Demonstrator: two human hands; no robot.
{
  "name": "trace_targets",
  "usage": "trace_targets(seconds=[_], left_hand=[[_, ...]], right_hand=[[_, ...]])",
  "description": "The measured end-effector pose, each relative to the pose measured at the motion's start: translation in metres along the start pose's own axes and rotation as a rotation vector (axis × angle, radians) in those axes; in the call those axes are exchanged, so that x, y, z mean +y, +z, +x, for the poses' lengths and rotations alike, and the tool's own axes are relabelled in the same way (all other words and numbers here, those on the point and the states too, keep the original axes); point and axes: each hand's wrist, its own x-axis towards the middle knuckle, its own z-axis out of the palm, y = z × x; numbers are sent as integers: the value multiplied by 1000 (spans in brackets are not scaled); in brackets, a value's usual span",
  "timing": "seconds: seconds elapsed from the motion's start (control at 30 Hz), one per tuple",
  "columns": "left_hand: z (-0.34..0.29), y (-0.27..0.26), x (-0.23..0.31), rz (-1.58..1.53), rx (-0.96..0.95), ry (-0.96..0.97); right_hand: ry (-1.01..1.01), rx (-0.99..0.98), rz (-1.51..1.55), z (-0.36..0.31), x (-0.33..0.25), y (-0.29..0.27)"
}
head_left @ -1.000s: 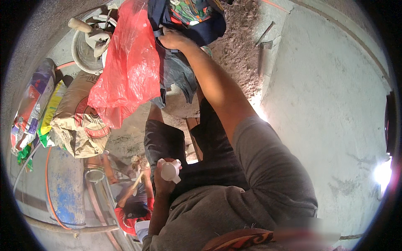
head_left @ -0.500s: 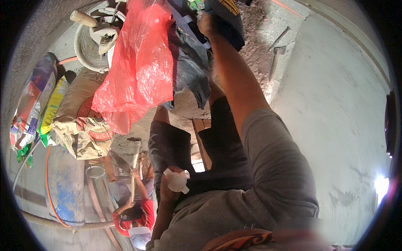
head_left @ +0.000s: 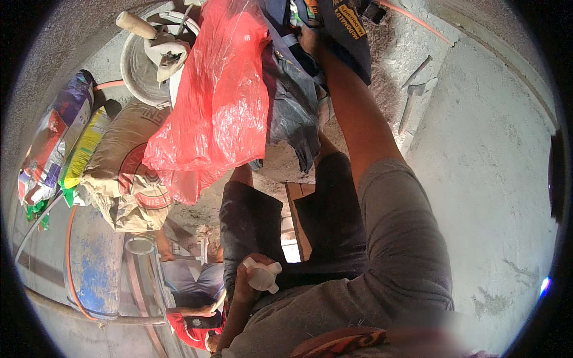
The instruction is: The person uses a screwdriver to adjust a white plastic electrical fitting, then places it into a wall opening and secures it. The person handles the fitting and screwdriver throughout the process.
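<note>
My left hand, near my lap, is closed around a whitish plastic piece with a round face and short stubs on its sides. My right arm stretches forward, and my right hand is at the opening of a dark navy bag. Its fingers are mostly hidden there, beside something green and white. A crumpled red plastic bag hangs left of that hand, with a thin black plastic bag between them.
At far left stand a white bucket with a wooden-handled tool, a brown paper sack and colourful sacks. A co-worker in a red shirt is lower left. A hammer-like tool lies near the pale wall at right.
The view has shifted, so most things sit slightly farther right. The co-worker has bent lower, and the long-handled tool they held up is mostly out of sight. My hands keep their places.
</note>
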Motion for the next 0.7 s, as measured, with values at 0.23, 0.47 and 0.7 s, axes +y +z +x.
trace_targets(seconds=[0.23,0.47,0.7], left_hand=[[-5,23,6,131,37,100],[-14,52,18,467,17,208],[-39,97,62,705,-56,535]], right_hand=[[-66,100,-12,-35,-22,-74],[-26,73,737,-153,-85,-273],[17,-281,1404,-297,-180,-443]])
